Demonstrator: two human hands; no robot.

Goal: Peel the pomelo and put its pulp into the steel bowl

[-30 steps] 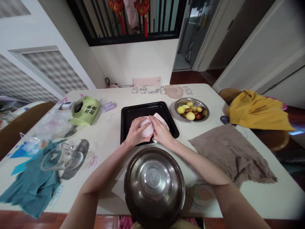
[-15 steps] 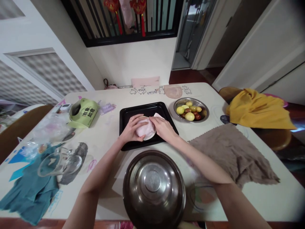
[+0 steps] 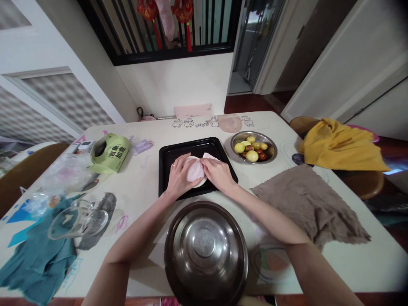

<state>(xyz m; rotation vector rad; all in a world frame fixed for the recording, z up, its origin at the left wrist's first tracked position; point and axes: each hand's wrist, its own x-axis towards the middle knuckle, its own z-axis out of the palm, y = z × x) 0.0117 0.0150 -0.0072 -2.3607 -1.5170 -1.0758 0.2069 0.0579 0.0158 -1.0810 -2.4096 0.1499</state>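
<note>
Cloth [image 3: 195, 171] between my left hand [image 3: 179, 176] and right hand [image 3: 219, 173], over the tray [image 3: 168, 159].
Left fingers half-curled around it; right fingers pinching it.

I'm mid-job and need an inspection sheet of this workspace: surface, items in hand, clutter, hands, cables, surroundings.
Surface: white table with animal drawings along the far edge.
Items in hand: pale pink bundle over the black tray; contents unclear.
Clutter: green visor, glass jug, teal cloth at left; fruit bowl, brown cloth at right; large steel bowl nearest.
Hands: left hand cups the bundle; right hand pinches its edge.
Cables: nothing seen.
Surroundings: barred window ahead; yellow cloth over a chair at right.
</note>
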